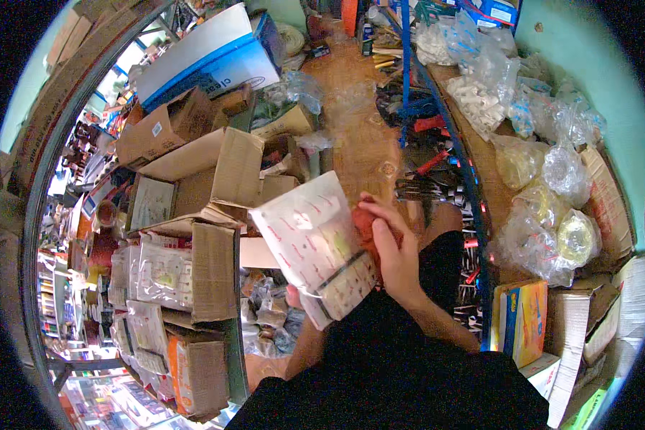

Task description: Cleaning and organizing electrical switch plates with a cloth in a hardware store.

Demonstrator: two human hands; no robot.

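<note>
In front of me a flat white package (312,231) in clear plastic is held tilted. It bears red print and has a dark band across its lower part. My left hand (294,297) supports it from behind and below, mostly hidden by the package. At its right side my right hand (396,263) holds a crumpled red-orange cloth (364,223), which is against or very near the package's edge. Left of the package stands an open cardboard box (191,185) with a pale packet inside. Below that, another cardboard box (214,271) stands beside similar plastic-wrapped packages (164,271).
A blue and white carton (215,64) tops the left shelf. At right, a shelf (478,177) bears clear plastic bags (548,209) and several cartons (521,317). Red-handled tools (432,161) hang or lie beneath its edge. Brown floor (355,123) runs between the shelves.
</note>
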